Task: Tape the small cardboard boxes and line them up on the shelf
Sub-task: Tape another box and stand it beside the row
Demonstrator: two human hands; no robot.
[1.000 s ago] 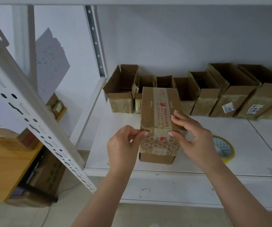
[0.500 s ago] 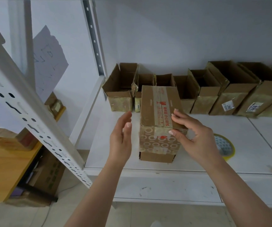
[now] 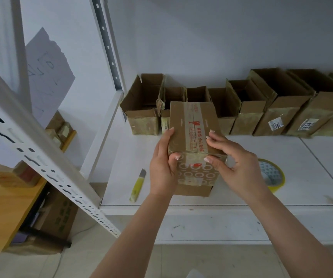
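- Head view: I see the taped cardboard box (image 3: 193, 137) standing on the shelf (image 3: 282, 157), before the row of open boxes (image 3: 248, 109).
- My left hand (image 3: 162, 167) and right hand (image 3: 235, 167) both grasp its near top corners.
- It looks light and stiff; I'd hold it by its sides.

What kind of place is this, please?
Probably a small storeroom or packing area: a white metal shelf holds a row of open cardboard boxes, with a tape roll and yellow utility knife beside the taped box.
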